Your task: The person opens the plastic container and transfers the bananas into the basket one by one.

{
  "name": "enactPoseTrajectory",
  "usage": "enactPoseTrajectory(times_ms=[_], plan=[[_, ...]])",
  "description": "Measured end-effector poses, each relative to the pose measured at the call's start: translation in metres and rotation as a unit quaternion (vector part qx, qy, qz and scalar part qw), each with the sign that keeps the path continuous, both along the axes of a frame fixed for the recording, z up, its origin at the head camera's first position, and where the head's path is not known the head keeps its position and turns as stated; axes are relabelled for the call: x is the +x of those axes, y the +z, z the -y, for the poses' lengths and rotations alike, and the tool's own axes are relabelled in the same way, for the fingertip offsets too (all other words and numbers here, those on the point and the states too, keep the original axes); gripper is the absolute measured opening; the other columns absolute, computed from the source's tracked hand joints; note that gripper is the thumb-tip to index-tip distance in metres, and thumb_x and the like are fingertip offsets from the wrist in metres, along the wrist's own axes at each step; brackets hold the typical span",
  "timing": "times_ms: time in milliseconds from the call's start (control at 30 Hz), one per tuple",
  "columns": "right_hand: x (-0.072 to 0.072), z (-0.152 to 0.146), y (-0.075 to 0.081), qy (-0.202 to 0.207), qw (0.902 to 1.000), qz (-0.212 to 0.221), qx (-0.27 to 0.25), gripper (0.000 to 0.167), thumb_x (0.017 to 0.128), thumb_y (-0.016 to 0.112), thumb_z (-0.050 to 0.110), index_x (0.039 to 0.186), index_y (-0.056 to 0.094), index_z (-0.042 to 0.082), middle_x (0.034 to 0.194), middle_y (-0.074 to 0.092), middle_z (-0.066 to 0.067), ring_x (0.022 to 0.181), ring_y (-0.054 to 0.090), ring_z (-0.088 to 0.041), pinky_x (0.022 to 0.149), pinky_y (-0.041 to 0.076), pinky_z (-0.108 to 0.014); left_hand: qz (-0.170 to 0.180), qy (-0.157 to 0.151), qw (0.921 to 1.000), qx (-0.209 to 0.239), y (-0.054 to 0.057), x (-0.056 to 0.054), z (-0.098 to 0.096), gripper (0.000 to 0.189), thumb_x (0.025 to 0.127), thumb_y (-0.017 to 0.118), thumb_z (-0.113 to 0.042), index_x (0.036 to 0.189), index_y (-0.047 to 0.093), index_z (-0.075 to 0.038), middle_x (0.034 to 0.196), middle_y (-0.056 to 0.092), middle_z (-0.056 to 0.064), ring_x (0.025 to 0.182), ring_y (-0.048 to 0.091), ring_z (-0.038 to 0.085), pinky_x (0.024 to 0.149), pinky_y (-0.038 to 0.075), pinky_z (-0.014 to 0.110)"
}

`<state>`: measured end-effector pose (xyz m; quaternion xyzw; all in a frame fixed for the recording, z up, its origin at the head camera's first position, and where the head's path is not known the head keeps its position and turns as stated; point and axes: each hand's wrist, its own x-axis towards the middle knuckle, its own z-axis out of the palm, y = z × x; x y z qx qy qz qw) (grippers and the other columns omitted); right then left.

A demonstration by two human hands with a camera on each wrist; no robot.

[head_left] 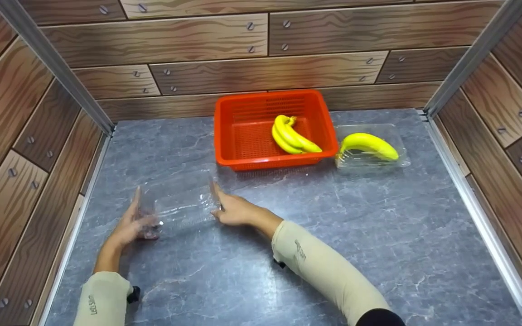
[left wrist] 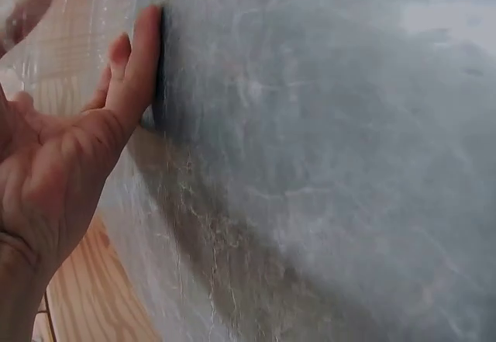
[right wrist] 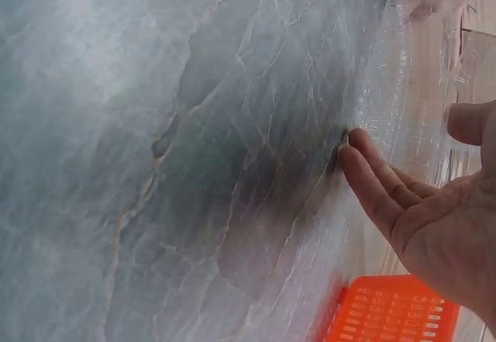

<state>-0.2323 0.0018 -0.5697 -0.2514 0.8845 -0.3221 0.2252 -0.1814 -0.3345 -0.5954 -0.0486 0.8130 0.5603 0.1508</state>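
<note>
A clear plastic container (head_left: 181, 206) lies on the grey marbled tabletop between the two hands. At its left end is my left hand (head_left: 130, 225), fingers straight and thumb apart. My right hand (head_left: 235, 209) is at the opposite end, its fingertips down at the table surface. In the right wrist view the right thumb (right wrist: 469, 125) stands well away from the straight fingers (right wrist: 376, 191), and part of the container (right wrist: 415, 70) shows beyond them. Glare and transparency hide much of the container's outline.
Behind the hands stands a red-orange plastic basket (head_left: 224, 136) holding a bunch of bananas (head_left: 288, 136). To its right, a second clear plastic container (head_left: 394, 131) has a single banana (head_left: 372, 145) in it. Wood-patterned walls (head_left: 206, 43) enclose the table on three sides.
</note>
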Motion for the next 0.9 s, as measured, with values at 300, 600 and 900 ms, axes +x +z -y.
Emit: enactPoseTrajectory(times_ms=[300, 600, 900], plan=[[-0.004, 0.003, 0.001, -0.001, 0.9998, 0.021, 0.002, 0.102, 0.103, 0.068, 0.034, 0.173, -0.006, 0.021, 0.172, 0.036, -0.019, 0.122, 0.071, -0.039, 0.12, 0.05, -0.048, 0.052, 0.142, 0.9884, -0.011, -0.004, -0.009, -0.009, 0.093, 0.104, 0.026, -0.078, 0.163, 0.036, -0.008, 0.142, 0.062, 0.028, 0.068, 0.078, 0.016, 0.056, 0.066, 0.045], [-0.01, -0.004, -0.002, -0.001, 0.9998, 0.009, -0.015, 0.105, 0.104, 0.067, 0.036, 0.168, -0.016, 0.042, 0.173, 0.035, -0.02, 0.078, 0.067, -0.028, 0.096, 0.061, -0.045, 0.095, 0.164, 0.9796, -0.065, 0.007, -0.037, -0.02, 0.107, 0.096, 0.019, -0.089, 0.152, 0.059, -0.007, 0.118, 0.068, 0.021, 0.058, 0.075, 0.02, 0.056, 0.066, 0.038], [-0.01, -0.002, -0.005, 0.004, 0.9999, -0.011, -0.011, 0.097, 0.104, 0.067, 0.039, 0.174, 0.001, 0.026, 0.171, 0.039, -0.018, 0.151, 0.052, -0.038, 0.13, 0.039, -0.048, 0.154, 0.169, 0.9724, -0.044, 0.021, -0.056, -0.016, 0.116, 0.093, 0.021, -0.092, 0.144, 0.063, 0.002, 0.086, 0.07, 0.009, 0.059, 0.076, 0.024, 0.061, 0.067, 0.04]])
